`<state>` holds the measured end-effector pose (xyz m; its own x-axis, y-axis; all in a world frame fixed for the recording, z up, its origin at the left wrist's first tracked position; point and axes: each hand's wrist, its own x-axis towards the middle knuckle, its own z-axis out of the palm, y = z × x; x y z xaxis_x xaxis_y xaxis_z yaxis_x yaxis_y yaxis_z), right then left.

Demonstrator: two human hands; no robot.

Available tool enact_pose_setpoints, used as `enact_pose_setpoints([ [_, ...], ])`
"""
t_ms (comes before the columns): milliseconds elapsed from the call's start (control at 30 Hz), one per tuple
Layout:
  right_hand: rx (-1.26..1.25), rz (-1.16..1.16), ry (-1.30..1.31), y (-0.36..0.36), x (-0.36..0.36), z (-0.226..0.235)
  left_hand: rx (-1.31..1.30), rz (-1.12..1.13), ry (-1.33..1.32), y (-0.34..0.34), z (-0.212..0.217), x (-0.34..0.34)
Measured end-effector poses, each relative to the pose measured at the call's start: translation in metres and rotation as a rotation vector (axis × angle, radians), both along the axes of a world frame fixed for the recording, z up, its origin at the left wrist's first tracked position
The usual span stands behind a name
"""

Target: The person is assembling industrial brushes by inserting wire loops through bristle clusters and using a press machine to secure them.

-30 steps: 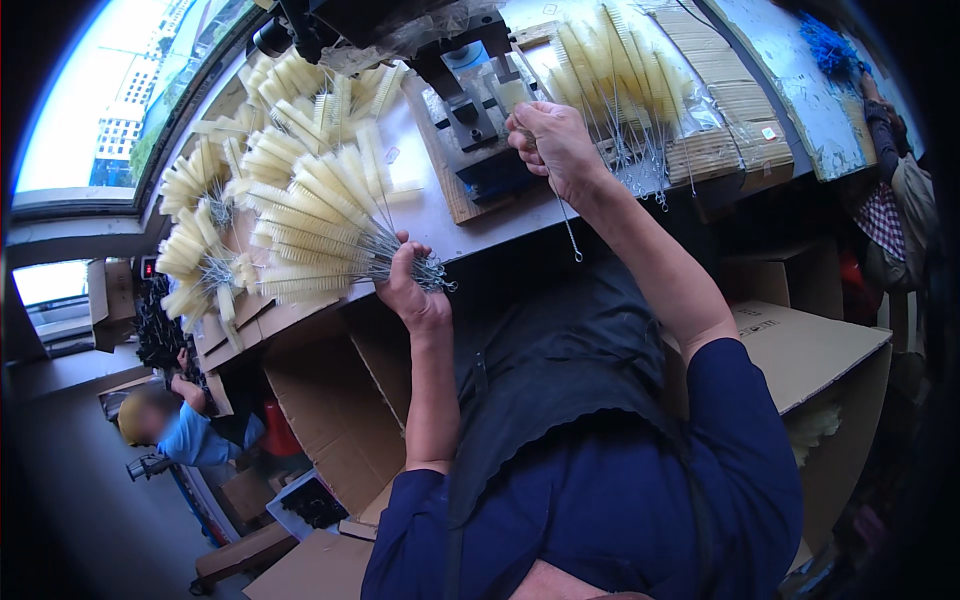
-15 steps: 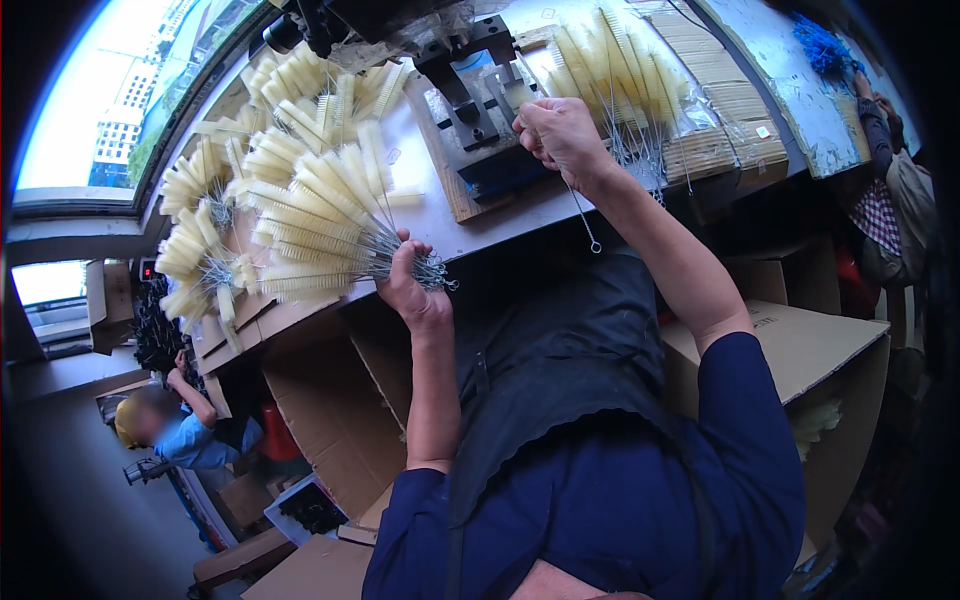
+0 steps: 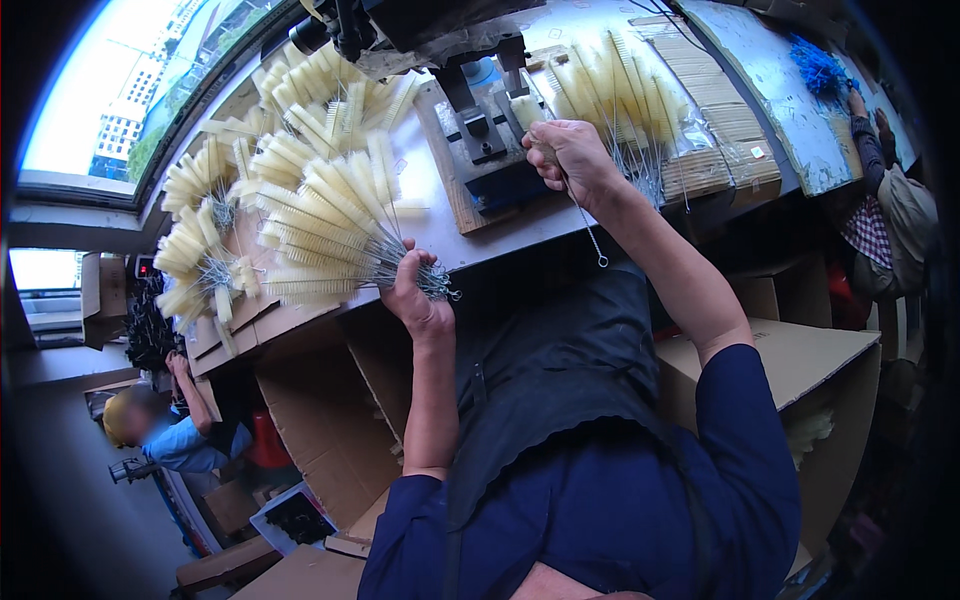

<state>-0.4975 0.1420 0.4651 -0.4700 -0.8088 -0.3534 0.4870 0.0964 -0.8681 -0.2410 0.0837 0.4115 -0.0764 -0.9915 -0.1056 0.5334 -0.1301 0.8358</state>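
Observation:
My left hand [image 3: 420, 300] is closed round the twisted-wire handles of a fanned bundle of cream-bristled bottle brushes [image 3: 315, 225]. Their looped wire ends stick out past my fingers. In front of the black bench machine [image 3: 478, 130], my right hand [image 3: 578, 162] pinches a single bottle brush [image 3: 527, 110]. Its bristle head points up toward the machine's metal fixture, and its looped wire end hangs below my hand. Whether the brush touches the fixture I cannot tell.
Loose brushes [image 3: 325, 95] are heaped at the left of the table. More brushes [image 3: 615, 95] lie right of the machine, by flat cardboard [image 3: 700, 110]. Cardboard boxes [image 3: 325, 430] stand below. Co-workers sit at far left [image 3: 195, 440] and far right [image 3: 895, 215].
The whole view has shifted slightly, so the machine and table appear lower. Both hands keep their grips, with the right hand still holding the single brush by the machine.

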Motion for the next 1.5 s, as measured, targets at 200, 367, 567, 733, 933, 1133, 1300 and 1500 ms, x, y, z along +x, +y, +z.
enact_pose_setpoints([
  [200, -0.022, -0.066, 0.185, 0.015, -0.025, -0.018, -0.018, 0.002, 0.009, 0.003, 0.002, 0.003],
  [367, 0.383, -0.262, 1.352, 0.002, -0.085, -0.037, -0.043, -0.038, -0.003, 0.011, 0.007, 0.001],
  [567, -0.141, -0.173, 0.902, 0.009, 0.007, -0.002, -0.119, -0.134, 0.042, 0.025, 0.007, 0.002],
  [733, -0.118, 0.187, 0.452, -0.030, 0.083, 0.013, -0.135, -0.319, -0.089, 0.045, 0.015, 0.011],
  [933, -0.311, -0.032, 0.604, -0.034, 0.100, 0.011, -0.410, -0.335, -0.325, 0.063, 0.002, 0.018],
  [1133, -0.517, -0.393, 0.065, -0.003, 0.058, 0.026, -0.025, -0.307, 0.023, 0.056, 0.008, 0.023],
  [1300, -0.200, 0.024, -0.195, -0.006, 0.061, -0.004, -0.019, -0.250, -0.003, 0.047, 0.002, 0.020],
  [1500, -0.156, 0.134, -0.331, -0.036, 0.049, -0.010, -0.054, -0.211, -0.059, 0.041, 0.001, 0.020],
])
